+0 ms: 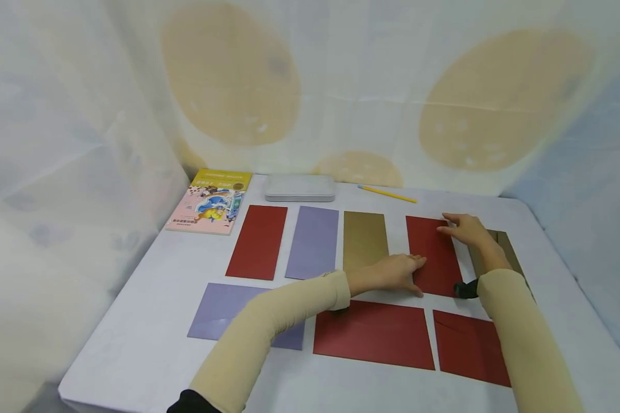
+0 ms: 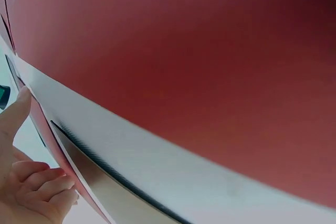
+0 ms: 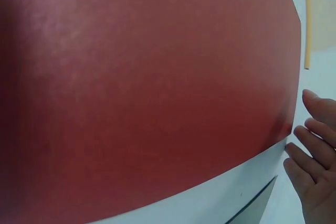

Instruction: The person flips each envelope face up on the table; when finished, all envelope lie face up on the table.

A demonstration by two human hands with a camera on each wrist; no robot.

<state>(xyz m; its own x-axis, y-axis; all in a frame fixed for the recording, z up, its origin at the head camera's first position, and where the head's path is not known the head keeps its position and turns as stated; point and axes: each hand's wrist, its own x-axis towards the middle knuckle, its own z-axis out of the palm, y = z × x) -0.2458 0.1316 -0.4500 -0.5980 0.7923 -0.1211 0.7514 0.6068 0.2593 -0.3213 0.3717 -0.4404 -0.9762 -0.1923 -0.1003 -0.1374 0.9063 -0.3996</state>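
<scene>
A red envelope-like paper rectangle (image 1: 433, 261) lies upright on the right of the table, between my hands. My left hand (image 1: 392, 272) reaches over the lower end of a gold rectangle (image 1: 364, 238), its fingers at the red one's left edge. At the red one's upper right corner is my right hand (image 1: 466, 230), fingers extended. In the right wrist view, the right hand's fingertips (image 3: 291, 148) sit right by that corner of the red rectangle (image 3: 157, 87). Another gold rectangle (image 1: 505, 244) is partly hidden behind the right hand and forearm.
Nearer me lie a purple rectangle (image 1: 222, 310), partly under the left sleeve, and two red ones (image 1: 374, 332) (image 1: 467, 347). Another red (image 1: 257, 241) and purple rectangle (image 1: 312, 241) lie left. Behind them are a booklet (image 1: 212, 201), a pale case (image 1: 299, 188) and a yellow pencil (image 1: 387, 194).
</scene>
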